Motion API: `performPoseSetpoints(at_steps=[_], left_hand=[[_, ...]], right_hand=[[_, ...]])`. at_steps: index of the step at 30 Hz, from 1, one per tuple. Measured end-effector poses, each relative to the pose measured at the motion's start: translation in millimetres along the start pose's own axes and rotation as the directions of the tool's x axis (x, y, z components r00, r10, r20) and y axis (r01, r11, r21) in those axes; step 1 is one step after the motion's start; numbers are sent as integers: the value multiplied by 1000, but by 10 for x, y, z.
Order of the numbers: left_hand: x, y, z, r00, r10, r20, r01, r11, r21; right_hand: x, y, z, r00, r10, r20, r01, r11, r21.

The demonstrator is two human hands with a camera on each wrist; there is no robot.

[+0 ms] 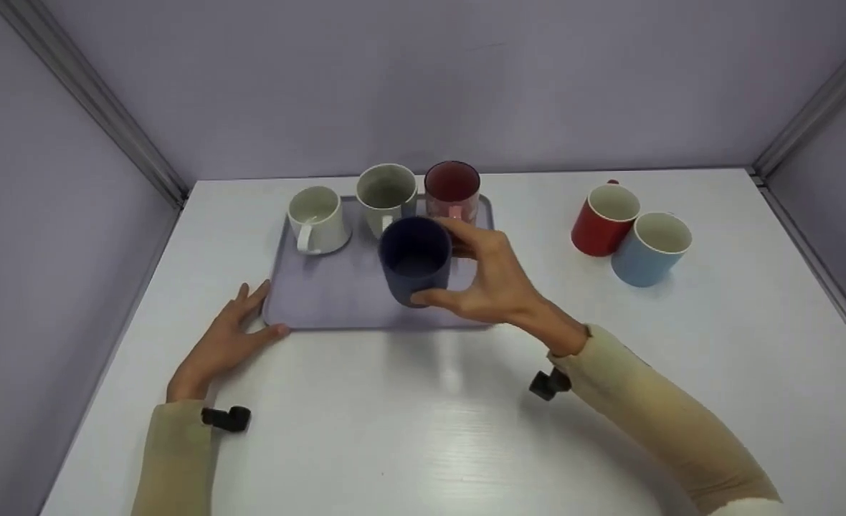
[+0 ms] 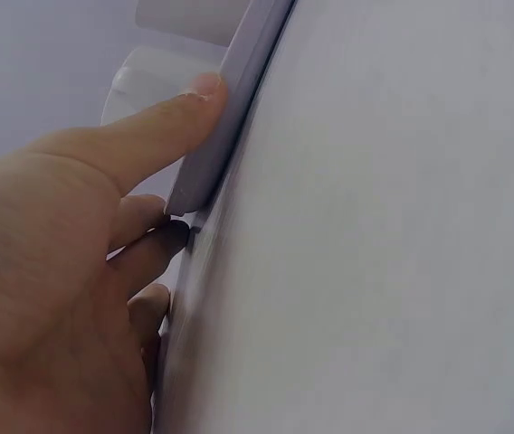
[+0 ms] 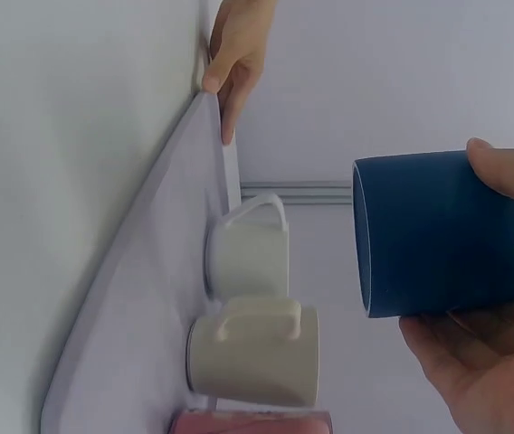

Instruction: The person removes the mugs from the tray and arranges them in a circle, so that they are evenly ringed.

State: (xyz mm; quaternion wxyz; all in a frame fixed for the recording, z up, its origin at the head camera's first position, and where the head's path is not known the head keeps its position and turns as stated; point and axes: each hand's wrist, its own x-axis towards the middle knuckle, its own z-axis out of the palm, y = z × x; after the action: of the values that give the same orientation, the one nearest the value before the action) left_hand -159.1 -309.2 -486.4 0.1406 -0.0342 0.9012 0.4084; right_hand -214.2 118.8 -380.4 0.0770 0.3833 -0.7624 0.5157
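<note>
My right hand (image 1: 491, 279) grips a dark blue cup (image 1: 416, 283) round its side, thumb toward me and fingers behind. In the right wrist view the blue cup (image 3: 442, 235) is held up off the lilac tray (image 1: 330, 294); no handle shows on it. At the tray's front left corner rests my left hand (image 1: 226, 340), fingers spread. Its thumb (image 2: 171, 127) lies against the front rim, the other fingers by the left side. A white mug (image 1: 326, 229), a cream mug (image 1: 376, 211) and a pink mug (image 1: 469, 208) stand along the tray's back, handles toward me.
Right of the tray, a red mug (image 1: 599, 233) and a light blue mug (image 1: 642, 259) stand close together on the white table (image 1: 366, 430). Pale walls (image 1: 452, 86) enclose the table's back and sides.
</note>
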Motion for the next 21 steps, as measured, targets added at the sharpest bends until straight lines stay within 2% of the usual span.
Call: performPoseSetpoints(at_steps=[6,11,21], left_hand=[[-4,-12,-6,1000,0,3,0,1000,-9],[16,-2,-13,1000,-3,8,3,1000,-15],[6,-27,-28,1000,9,3,-9,1000,-3]], right_hand=[[-216,125,-324,999,34,-42,-36,998,-47],[-401,244,-587,991,95,-99,-103,991,-81],[-740,551,-929,951,246,-189,-261,963,-61]])
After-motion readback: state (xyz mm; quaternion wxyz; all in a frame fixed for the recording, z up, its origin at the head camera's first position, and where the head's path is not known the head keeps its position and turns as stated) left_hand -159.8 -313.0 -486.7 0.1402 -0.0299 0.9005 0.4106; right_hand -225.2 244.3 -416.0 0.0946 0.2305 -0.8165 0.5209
